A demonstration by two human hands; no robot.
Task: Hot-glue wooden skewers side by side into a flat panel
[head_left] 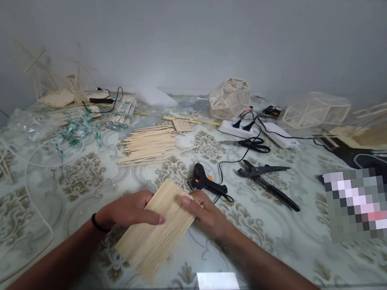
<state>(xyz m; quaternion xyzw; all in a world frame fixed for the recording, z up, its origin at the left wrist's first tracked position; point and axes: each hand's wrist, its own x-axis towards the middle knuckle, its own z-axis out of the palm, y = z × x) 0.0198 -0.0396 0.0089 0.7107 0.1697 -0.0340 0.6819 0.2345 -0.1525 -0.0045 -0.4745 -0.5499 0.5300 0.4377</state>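
Wooden panel (152, 241), held in both hands over the table (183, 286), near its front edge.
Left hand (132, 210) grasps the left side, thumb on top; right hand (205, 212) grasps the right side, thumb likewise. Beyond: cutters (268, 187), right; glue gun (205, 182), just past right hand; scissors (255, 145); loose sticks (150, 143), piled; power strip (234, 129); lattice model (228, 100), near wall (171, 33).

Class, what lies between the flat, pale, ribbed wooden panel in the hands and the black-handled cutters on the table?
In the head view, a black, pistol-shaped glue gun lies between the panel and the cutters, just beyond the right hand.
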